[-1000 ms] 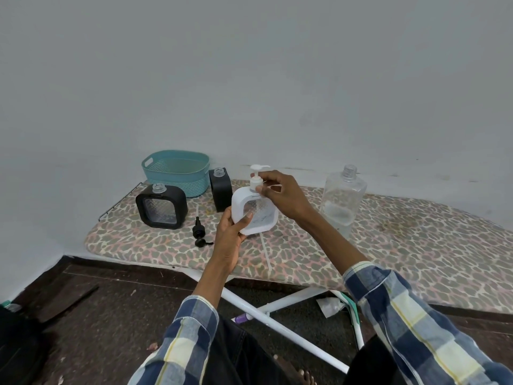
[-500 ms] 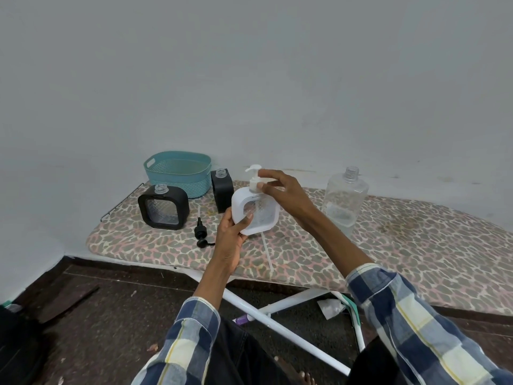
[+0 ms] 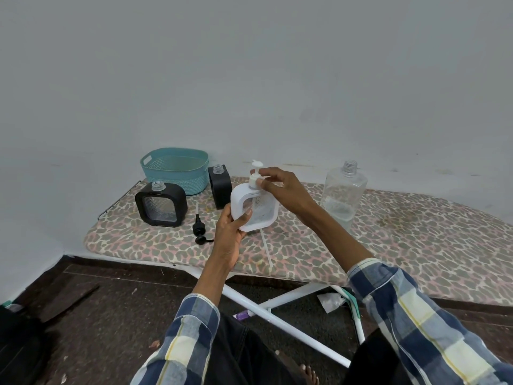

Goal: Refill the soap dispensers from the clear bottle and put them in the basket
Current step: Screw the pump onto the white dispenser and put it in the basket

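1. We hold the white dispenser (image 3: 254,208) up above the leopard-print surface (image 3: 305,245), in front of the teal basket (image 3: 175,169). Our left hand (image 3: 231,232) is curled round its lower left corner, and our right hand (image 3: 280,187) pinches the collar of its white pump (image 3: 254,176) at the neck.
2. We judge the pump is being turned at the neck; which way, we cannot tell.
3. Right of the white dispenser stands the clear bottle (image 3: 342,193), uncapped, with a little liquid at the bottom.
4. Left of it, two black dispensers stand open-necked: the wide one (image 3: 161,204) in front of the basket, the narrow one (image 3: 219,186) beside the basket. A black pump (image 3: 200,230) lies loose between the wide one and our left hand.
5. Risks, as we judge them: the one-corner grip could let the white dispenser twist or slip; our right forearm passes near the open clear bottle and could tip it; a crooked collar could cross-thread and leak in the basket.
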The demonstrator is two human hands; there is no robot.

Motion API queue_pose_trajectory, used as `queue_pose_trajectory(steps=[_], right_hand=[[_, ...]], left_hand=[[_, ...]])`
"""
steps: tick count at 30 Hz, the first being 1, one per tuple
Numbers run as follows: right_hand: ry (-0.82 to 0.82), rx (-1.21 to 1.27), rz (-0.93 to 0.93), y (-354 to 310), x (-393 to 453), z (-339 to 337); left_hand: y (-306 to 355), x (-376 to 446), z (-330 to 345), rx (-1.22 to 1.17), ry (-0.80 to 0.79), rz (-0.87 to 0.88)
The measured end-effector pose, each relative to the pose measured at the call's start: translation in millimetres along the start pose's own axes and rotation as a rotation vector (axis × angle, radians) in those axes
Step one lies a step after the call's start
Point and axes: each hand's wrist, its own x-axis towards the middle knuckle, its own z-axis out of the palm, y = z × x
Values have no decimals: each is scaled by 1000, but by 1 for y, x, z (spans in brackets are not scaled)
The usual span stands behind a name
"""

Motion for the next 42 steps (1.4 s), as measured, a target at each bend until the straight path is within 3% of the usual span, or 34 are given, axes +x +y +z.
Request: queue_pose_trajectory(steps=[7, 15, 22, 32, 36, 42], right_hand=[[155, -90, 21, 5, 2, 0], [-168, 150, -53, -1, 3, -16], [123, -54, -90, 3, 6, 6], [-139, 50, -25, -4, 12, -15], [-266, 252, -4, -8, 12, -19], [49, 69, 49, -1, 5, -2]], left_hand=[[1, -3, 1, 64, -49, -6], [0, -1, -2, 49, -102, -23], [4, -4, -2, 61, -156, -26], [10, -7, 1, -47, -140, -28], [9, -6, -3, -28, -160, -41], [6, -6, 0, 63, -159, -38]])
